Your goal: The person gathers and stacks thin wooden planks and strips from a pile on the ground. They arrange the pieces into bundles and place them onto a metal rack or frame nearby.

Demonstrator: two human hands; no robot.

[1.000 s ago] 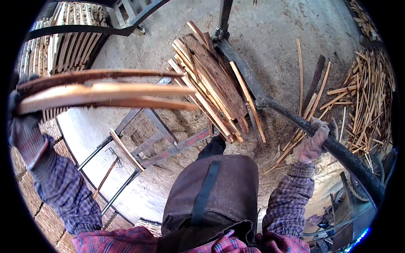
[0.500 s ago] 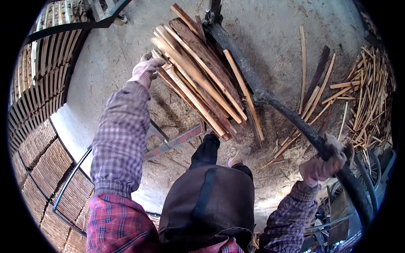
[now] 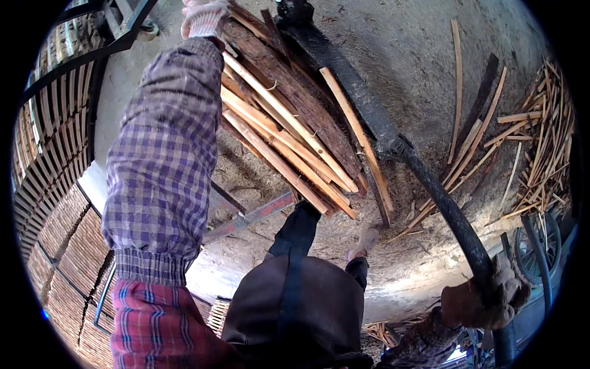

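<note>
My left hand (image 3: 204, 16), in a pale knit glove, reaches up to the far end of a pile of long rough wooden slats (image 3: 289, 132) and rests on it at the top edge of the view; whether it grips a slat I cannot tell. The slats lie slanted beside a long black bar (image 3: 381, 132) that runs down to the lower right. My right hand (image 3: 485, 298), in a worn brown glove, is closed around the lower end of that bar. A checked sleeve covers my left arm.
Loose wood strips (image 3: 534, 141) are scattered over the dirt ground at the right. Stacked slatted racks (image 3: 52, 154) stand at the left. A rusty metal rail (image 3: 252, 215) lies under the pile. A wheel (image 3: 541, 237) shows at the lower right. My dark apron fills the bottom centre.
My left hand let go of the bundle of slats it carried at the left and reached up to the pile's far end. My right hand slid down the black bar.
</note>
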